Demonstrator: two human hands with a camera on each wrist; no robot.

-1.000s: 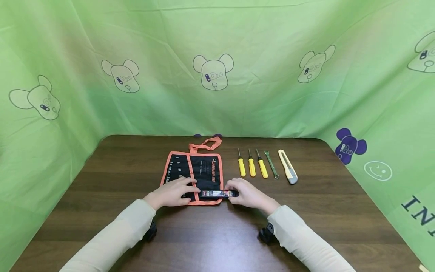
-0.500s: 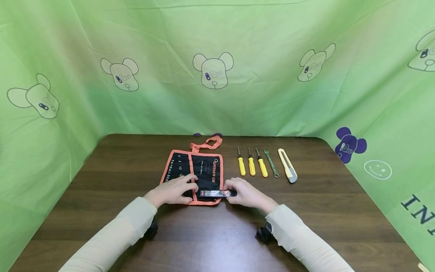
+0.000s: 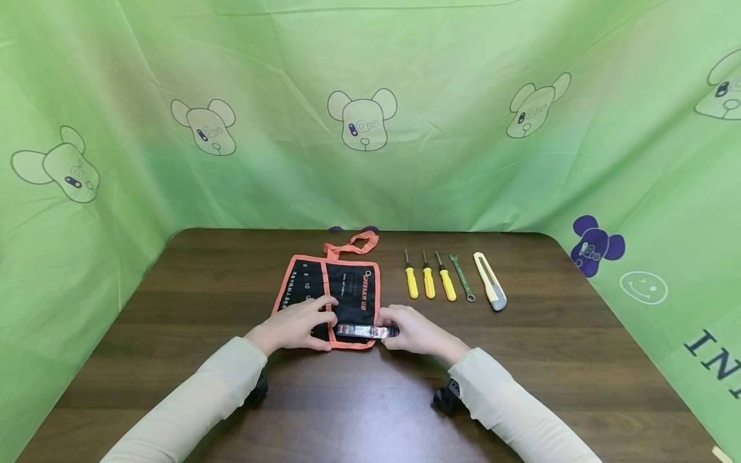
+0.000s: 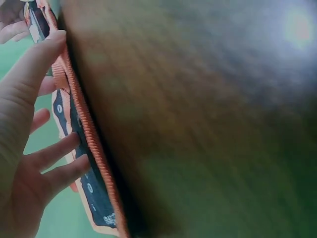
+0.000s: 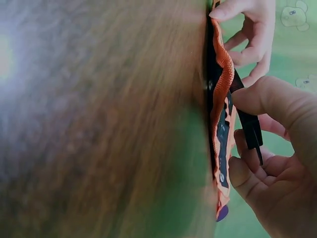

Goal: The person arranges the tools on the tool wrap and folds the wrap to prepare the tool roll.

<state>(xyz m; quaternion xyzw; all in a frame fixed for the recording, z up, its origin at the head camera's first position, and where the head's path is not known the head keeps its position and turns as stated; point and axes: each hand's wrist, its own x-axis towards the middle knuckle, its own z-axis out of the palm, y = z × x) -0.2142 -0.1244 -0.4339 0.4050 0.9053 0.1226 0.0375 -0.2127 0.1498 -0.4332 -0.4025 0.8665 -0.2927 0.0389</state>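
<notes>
A black tool pouch (image 3: pixel 350 292) with orange trim lies flat on the table, its orange strap towards the back. My left hand (image 3: pixel 295 325) rests on its left half with fingers spread; in the left wrist view the thumb (image 4: pixel 52 47) touches the trimmed front edge. A slim black case (image 3: pixel 361 331) with a printed label lies across the pouch's lower right part. My right hand (image 3: pixel 413 328) pinches the case's right end between thumb and fingers. In the right wrist view the case (image 5: pixel 249 130) slants over the pouch's wavy orange edge; its far end is hidden there.
Right of the pouch lie several tools in a row: three yellow-handled screwdrivers (image 3: pixel 428 283), a green combination wrench (image 3: pixel 462 278) and a pale utility knife (image 3: pixel 489 281). A green cloth (image 3: pixel 365 186) with printed bear heads hangs around the brown table (image 3: pixel 359 399).
My right hand has moved slightly left, bringing the case further over the pouch. The pouch has shifted a little to the right; the left hand keeps nearly the same place.
</notes>
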